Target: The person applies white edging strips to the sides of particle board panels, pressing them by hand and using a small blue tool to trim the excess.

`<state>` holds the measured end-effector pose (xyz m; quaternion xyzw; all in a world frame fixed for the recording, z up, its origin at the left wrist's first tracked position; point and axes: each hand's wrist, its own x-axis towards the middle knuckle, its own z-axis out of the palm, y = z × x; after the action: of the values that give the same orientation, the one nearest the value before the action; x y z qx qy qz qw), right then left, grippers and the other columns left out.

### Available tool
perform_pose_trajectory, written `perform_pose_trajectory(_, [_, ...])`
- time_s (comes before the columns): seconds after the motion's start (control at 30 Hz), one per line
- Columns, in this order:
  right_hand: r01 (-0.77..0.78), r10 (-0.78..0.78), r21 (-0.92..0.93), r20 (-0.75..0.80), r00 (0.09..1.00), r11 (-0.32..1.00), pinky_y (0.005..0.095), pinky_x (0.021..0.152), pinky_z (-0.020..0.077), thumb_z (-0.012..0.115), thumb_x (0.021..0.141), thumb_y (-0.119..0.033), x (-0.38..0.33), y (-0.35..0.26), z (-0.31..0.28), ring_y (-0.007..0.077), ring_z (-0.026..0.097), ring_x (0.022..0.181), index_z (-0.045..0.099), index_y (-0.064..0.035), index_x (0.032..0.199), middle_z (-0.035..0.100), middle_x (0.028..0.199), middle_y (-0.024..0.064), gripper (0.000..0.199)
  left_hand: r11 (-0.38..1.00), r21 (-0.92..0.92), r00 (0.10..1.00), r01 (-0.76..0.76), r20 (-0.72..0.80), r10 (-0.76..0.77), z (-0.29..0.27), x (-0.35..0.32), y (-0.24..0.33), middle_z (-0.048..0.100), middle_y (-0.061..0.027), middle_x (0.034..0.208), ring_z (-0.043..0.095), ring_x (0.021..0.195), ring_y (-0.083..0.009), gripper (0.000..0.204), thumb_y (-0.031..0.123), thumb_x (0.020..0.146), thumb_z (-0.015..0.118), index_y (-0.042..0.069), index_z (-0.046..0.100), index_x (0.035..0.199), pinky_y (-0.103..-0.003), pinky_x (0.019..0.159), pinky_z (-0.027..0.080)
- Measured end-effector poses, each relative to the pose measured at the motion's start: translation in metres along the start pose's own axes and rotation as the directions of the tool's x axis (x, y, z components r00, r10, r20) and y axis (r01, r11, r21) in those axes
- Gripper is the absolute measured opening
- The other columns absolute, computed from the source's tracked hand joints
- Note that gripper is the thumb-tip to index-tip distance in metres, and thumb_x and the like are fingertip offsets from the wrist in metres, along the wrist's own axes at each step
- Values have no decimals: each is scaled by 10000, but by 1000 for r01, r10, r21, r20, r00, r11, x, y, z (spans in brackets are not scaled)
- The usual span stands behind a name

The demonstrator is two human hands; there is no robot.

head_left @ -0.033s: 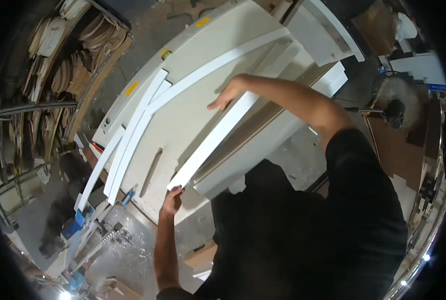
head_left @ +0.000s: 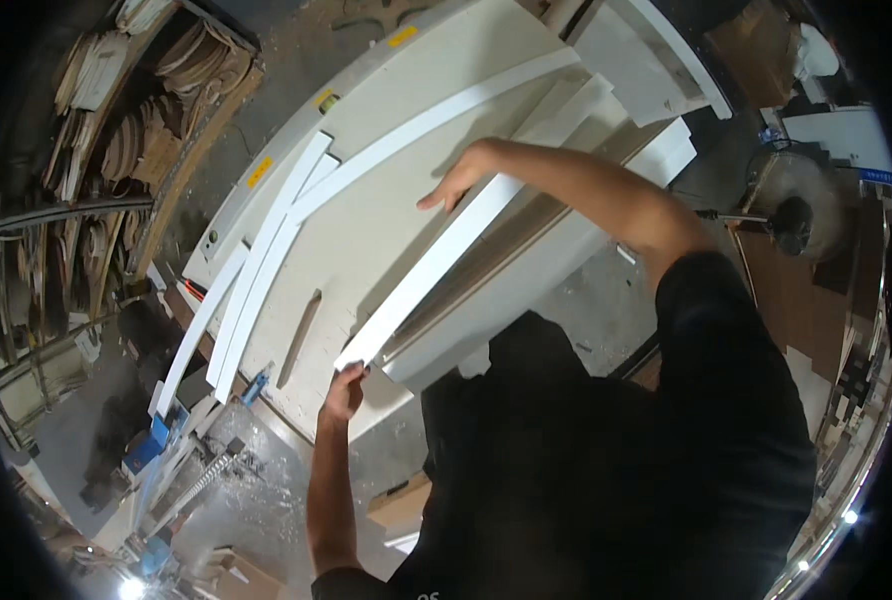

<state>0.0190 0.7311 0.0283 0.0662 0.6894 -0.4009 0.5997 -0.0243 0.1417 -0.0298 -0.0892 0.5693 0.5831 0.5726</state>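
Note:
A long white strip lies slantwise across a large white panel on the workbench. My left hand grips the strip's near end at the panel's front edge. My right hand reaches out and holds the strip further up, fingers stretched over its top edge. A brown board runs alongside the strip to its right, on top of another white panel.
Two more white strips lie side by side on the panel's left, and a long one crosses its far part. Shelves of curved wood pieces stand at left. A fan is at right. Blue tools and shavings are below left.

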Motion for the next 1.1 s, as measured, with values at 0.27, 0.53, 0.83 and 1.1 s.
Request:
perform_pose_trajectory(0.27, [-10,10,2,-120,993,1000,502,1358,209,319,909,-1019,-48,82,10,309,385,1634,600,-117,1603,440,1750,146,1172,997,63,998,44,37,-46,45,34,21,742,39,1018,670,1001,-155,199,250,895,879,172,763,1038,-349,1015,473])
perform_pose_trajectory(0.53, [1,-1,-1,-264,964,1000,524,1367,174,321,931,-993,-78,101,30,327,311,1666,590,-148,1610,431,1760,100,1116,996,60,998,59,0,-59,54,28,27,747,28,1052,702,1070,-181,241,261,872,891,152,762,1045,-383,1075,464])
perform_pose_trajectory(0.83, [121,-110,58,-169,979,991,505,1369,220,353,898,-1019,-59,115,17,311,397,1628,517,-79,1652,462,1738,108,1217,779,619,995,96,-85,-55,105,1,79,559,-204,1619,494,1512,-299,853,372,958,779,-20,466,1649,-428,1276,352])
perform_pose_trajectory(1.1, [73,-67,67,-84,994,995,501,1372,213,317,982,-945,-53,119,13,304,322,1661,551,-189,1647,466,1743,50,1034,723,690,996,-30,-42,81,107,8,71,451,-188,1736,372,1623,-337,930,627,1009,641,37,431,1697,-463,1334,254])
